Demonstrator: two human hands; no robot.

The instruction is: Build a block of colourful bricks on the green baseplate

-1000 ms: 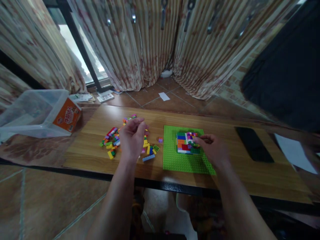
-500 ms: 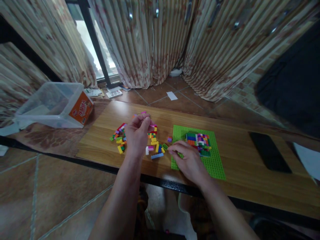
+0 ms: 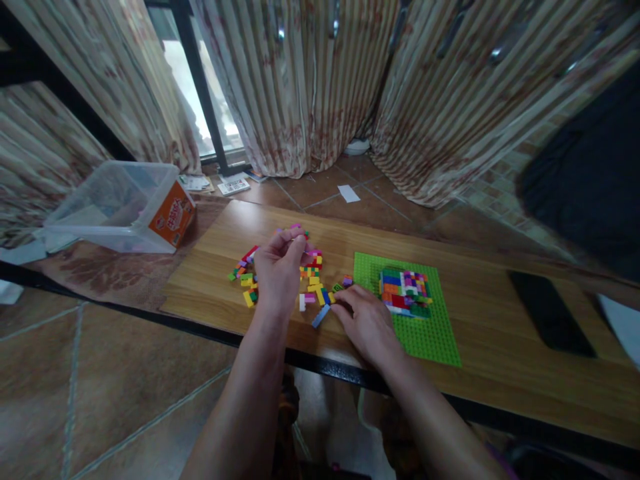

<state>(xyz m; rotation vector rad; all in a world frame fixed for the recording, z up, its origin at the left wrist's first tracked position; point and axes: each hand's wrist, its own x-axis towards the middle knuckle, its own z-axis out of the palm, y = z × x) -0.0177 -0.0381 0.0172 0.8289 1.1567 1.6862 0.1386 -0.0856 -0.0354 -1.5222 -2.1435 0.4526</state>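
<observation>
My left hand (image 3: 281,263) hangs over the loose toy bricks, thumb and forefinger pinched together; whatever they hold is hidden. Low on the table, my right hand (image 3: 367,321) reaches left with thumb and forefinger slightly apart. Its fingertips are at a small yellow brick (image 3: 332,298), close to a long light blue brick (image 3: 321,316). A dark green brick (image 3: 337,287) and a purple-and-orange piece (image 3: 347,281) lie just beyond them. Right of this hand, a multicoloured brick build (image 3: 406,292) sits on a green baseplate (image 3: 430,340).
A clear plastic box (image 3: 113,230) with an orange label stands at the far left. Toward the right of the wooden table (image 3: 490,333) lies a black phone-like slab (image 3: 550,312), with white paper (image 3: 623,327) beyond it. Curtains (image 3: 330,87) hang behind.
My right hand has shifted down and left, off the baseplate's edge. The light blue brick has turned from nearly level to slanted. My left hand keeps its pinch; the view has shifted slightly.
</observation>
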